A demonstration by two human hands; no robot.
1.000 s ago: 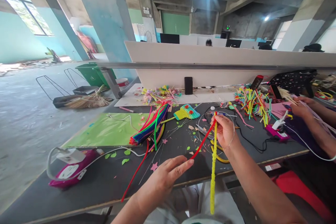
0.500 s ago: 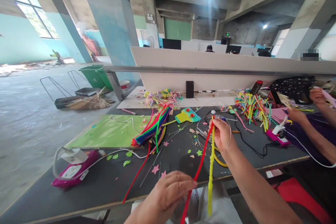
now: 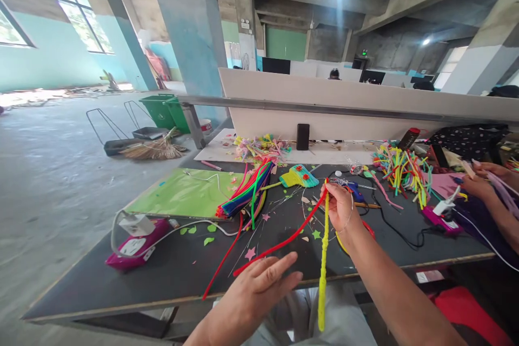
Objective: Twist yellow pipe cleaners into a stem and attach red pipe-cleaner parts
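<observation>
Between the thumb and fingers of my right hand [image 3: 339, 206] are pinched the top ends of a red pipe cleaner [image 3: 288, 239] and a yellow pipe cleaner [image 3: 323, 265]. The yellow one hangs straight down past the table edge and looks thicker, with bumps along it. The red one slants away to the left, its far end just above my left hand [image 3: 263, 284]. My left hand has its fingers apart with nothing gripped in them. Left of my right hand lies a blue and yellow woven pipe-cleaner piece [image 3: 299, 176] with small red flowers.
A bundle of coloured pipe cleaners [image 3: 247, 197] lies beside a green sheet [image 3: 174, 192]. Purple power strips [image 3: 135, 243] with cables sit at both sides. Another heap of pipe cleaners [image 3: 405, 173] is at right, near a co-worker's hands [image 3: 482, 186]. A phone [image 3: 303, 137] stands at the back.
My left hand has let go of the red pipe cleaner and spread its fingers. That pipe cleaner has swung out to the left. The view has turned slightly left.
</observation>
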